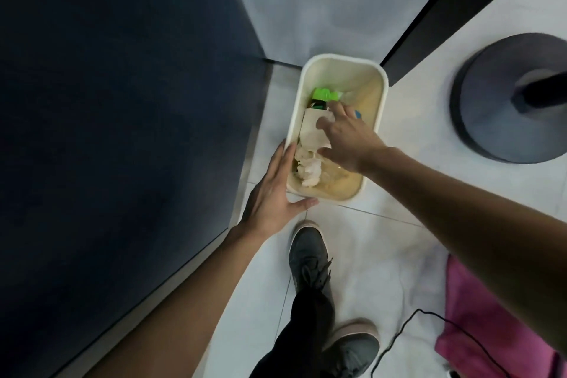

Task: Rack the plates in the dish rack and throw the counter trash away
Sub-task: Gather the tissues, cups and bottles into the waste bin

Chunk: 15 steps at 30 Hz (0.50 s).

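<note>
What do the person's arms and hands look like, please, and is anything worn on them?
Both the left hand and the right hand are bare: no gloves, rings or watch show. The left arm and the right arm are bare too, with no sleeve in view up to the frame's edge.

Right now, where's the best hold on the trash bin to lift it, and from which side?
Likely the rim of the trash bin on its right long wall, from the open-floor side: the lip is bare there. The left side hugs the cabinet, the far end a corner.
</note>
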### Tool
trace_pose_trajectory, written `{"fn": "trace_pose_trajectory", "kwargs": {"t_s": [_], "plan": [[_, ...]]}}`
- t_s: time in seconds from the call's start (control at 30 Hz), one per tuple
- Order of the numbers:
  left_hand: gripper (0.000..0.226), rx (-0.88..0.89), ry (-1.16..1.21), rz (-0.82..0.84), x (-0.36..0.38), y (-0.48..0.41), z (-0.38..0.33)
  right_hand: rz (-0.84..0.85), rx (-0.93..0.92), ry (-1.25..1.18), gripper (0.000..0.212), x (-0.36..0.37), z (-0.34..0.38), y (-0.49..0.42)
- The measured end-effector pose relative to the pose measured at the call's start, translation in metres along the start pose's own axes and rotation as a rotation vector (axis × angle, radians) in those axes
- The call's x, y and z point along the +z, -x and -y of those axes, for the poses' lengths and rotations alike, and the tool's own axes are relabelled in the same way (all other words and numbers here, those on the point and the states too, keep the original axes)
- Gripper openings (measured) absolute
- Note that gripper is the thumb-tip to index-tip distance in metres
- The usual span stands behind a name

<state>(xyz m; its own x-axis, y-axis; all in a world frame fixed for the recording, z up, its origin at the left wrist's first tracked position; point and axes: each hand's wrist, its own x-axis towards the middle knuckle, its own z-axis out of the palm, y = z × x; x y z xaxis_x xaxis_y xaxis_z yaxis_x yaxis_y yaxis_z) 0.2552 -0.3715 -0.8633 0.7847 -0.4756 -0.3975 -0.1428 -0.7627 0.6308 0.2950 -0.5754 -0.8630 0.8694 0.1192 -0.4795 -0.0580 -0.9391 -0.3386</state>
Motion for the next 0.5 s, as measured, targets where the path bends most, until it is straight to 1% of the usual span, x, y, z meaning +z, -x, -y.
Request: {"fn": "trace_pose_trajectory", "kwargs": {"t_s": [0.13, 0.27, 0.37, 0.5], "plan": [[0.108, -0.047, 0.004, 0.008, -0.009, 0.012, -0.014, -0.081, -0.012, -0.080, 0.062, -0.028, 0.010, 0.040], [0.101, -0.113, -0.006, -0.001, -0.035, 0.039, -0.046, -0.138, 0.055, -0.225, 0.061, -0.071, 0.018, 0.101], [0.085, -0.139, 0.153, -0.050, -0.068, 0.069, -0.089, -0.186, 0.125, -0.329, 0.058, -0.108, 0.034, 0.153], [0.067, -0.063, 0.286, -0.107, -0.115, 0.114, -0.160, -0.286, 0.168, -0.419, 0.055, -0.157, 0.063, 0.227]]}}
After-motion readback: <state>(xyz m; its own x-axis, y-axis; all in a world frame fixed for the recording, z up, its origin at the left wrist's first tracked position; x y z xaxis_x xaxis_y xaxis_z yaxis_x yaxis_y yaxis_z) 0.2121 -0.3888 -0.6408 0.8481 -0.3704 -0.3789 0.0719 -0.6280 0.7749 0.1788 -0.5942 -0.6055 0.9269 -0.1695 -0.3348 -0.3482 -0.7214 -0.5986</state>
